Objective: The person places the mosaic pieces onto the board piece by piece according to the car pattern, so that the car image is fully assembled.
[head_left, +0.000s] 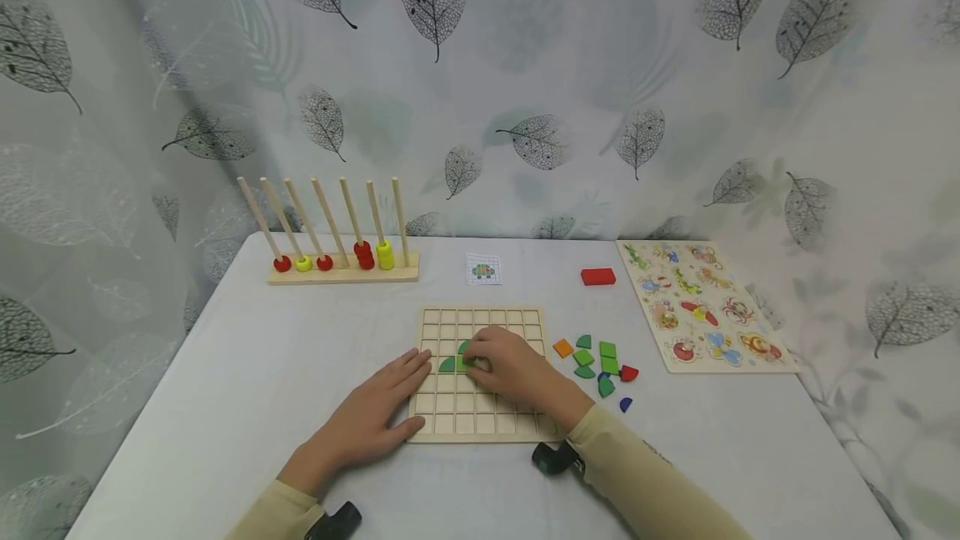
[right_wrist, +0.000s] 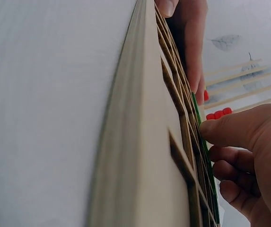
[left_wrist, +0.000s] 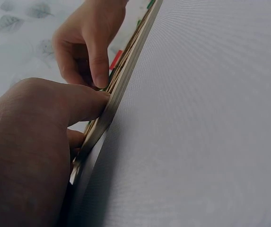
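Left hand (head_left: 375,415): resting spread on the board (head_left: 444,422)
Right hand (head_left: 513,369): pinching a green piece (head_left: 462,363)
Board: lying midway between the surface (head_left: 247,390)'s side edges

1. My sleeves (head_left: 648,477): tan.
2. My board (head_left: 444,423): pale cream, square grid.
3. My tiles (head_left: 447,365): two greens, orange, red, blue.
4. I see beads (head_left: 364,255), red and yellow.
5. The curtain (head_left: 517,73): pale grey, dark leaf print.

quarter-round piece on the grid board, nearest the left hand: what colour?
Dark green quarter-round piece; shows best in the head view.
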A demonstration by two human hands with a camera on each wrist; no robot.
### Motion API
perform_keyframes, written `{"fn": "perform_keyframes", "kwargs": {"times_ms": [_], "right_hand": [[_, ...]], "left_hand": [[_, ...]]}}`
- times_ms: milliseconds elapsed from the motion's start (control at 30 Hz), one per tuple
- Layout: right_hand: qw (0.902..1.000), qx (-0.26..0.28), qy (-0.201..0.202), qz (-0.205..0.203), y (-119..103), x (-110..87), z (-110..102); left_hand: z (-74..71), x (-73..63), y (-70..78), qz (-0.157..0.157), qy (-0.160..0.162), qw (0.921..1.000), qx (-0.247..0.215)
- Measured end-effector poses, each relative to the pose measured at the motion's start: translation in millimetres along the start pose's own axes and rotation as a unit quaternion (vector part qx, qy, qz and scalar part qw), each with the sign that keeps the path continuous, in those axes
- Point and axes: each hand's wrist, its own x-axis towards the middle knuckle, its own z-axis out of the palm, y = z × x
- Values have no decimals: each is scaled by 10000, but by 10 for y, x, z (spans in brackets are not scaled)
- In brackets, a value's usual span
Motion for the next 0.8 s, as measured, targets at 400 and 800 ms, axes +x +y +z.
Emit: {"fn": "perform_keyframes", "kwargs": {"times_ms": [400,800], "right_hand": [[10000,-44,21,34,8,-1,-25],[9985,-82,47,530,78,-72,-202]], "left_hand": [[-12,6,7,40,27,10000,40],[-3,-3,7,-57,-71,10000,3]]}}
